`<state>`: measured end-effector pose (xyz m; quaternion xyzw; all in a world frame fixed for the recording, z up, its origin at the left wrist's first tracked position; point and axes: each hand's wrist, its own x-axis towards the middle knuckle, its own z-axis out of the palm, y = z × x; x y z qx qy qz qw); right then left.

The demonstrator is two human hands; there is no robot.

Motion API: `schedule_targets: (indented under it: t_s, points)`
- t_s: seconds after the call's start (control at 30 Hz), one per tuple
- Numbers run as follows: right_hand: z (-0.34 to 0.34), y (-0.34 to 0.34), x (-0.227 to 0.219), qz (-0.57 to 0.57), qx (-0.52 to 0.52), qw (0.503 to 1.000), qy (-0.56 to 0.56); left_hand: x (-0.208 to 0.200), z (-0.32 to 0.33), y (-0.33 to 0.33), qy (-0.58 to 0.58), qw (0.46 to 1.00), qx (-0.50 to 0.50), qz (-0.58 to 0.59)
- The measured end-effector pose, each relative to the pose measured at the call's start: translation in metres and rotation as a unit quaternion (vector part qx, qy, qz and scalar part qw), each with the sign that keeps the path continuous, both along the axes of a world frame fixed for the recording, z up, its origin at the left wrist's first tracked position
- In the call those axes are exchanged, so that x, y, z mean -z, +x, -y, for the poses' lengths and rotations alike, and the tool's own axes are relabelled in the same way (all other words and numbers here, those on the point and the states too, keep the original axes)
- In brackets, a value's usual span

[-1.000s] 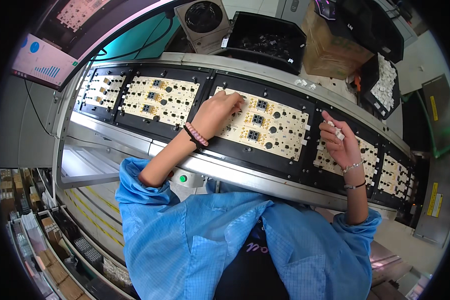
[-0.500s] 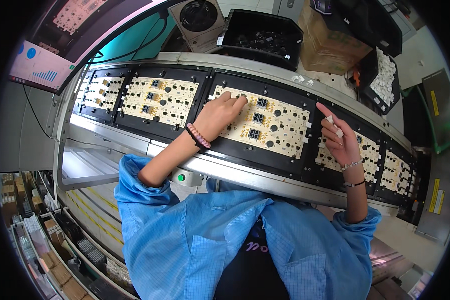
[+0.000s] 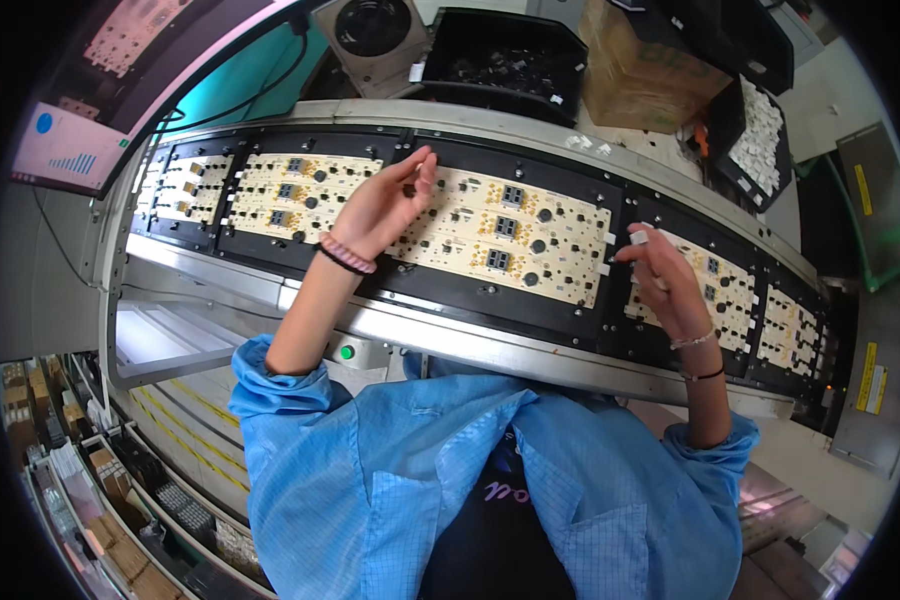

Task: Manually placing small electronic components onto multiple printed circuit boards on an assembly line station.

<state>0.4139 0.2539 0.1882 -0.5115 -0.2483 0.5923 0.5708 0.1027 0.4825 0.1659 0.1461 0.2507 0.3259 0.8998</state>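
Observation:
A cream circuit board (image 3: 560, 235) with black square components sits in a black frame in front of me. My left hand (image 3: 380, 210) is raised over that board's left end, turned on its side with fingers curled in. Whatever lies between its fingertips is too small to make out. Over the left end of the neighbouring circuit board (image 3: 735, 300), my right hand (image 3: 670, 285) is closed with bent fingers. A small white plastic piece (image 3: 638, 238) shows at its fingertips; the rest of its grip is hidden.
More circuit boards (image 3: 345, 168) lie leftward along the metal-railed line (image 3: 450, 338). Behind it stand a black bin of dark parts (image 3: 510, 70), a cardboard box (image 3: 630, 85), a black bin of white pieces (image 3: 757, 135) and a fan (image 3: 370, 30). A monitor (image 3: 65, 150) hangs at upper left.
My left hand has lifted off the middle board and moved left, turning on its side. My right hand has dropped slightly and its pointing index finger has bent in. The view has shifted a little.

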Motion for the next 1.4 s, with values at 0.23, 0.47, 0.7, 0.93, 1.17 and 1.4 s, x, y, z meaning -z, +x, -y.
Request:
schedule_targets:
  t_s: [0.23, 0.47, 0.7, 0.93, 1.17, 1.4]
  points:
    - [0.011, -0.013, 0.022, 0.401, -0.114, 0.907, 0.05, -0.005, 0.01, 0.003, 0.045, 0.993, 0.082, 0.077]
    - [0.024, -0.031, 0.024, 0.657, -0.105, 0.744, 0.068, -0.001, 0.01, 0.005, 0.1, 0.985, 0.122, 0.066]
    - [0.024, -0.037, 0.021, 0.754, -0.131, 0.64, 0.065, 0.006, 0.015, 0.006, 0.177, 0.979, 0.08, -0.062]
    - [0.014, -0.038, 0.022, 0.774, -0.166, 0.611, 0.035, 0.013, 0.013, -0.003, 0.226, 0.964, 0.123, -0.065]
    - [0.024, -0.019, 0.005, 0.648, -0.125, 0.75, 0.035, 0.003, 0.042, 0.001, 0.437, 0.852, 0.18, -0.225]
    - [0.017, -0.016, -0.009, 0.664, -0.086, 0.743, 0.01, 0.002, 0.053, 0.006, 0.786, 0.488, 0.013, -0.38]
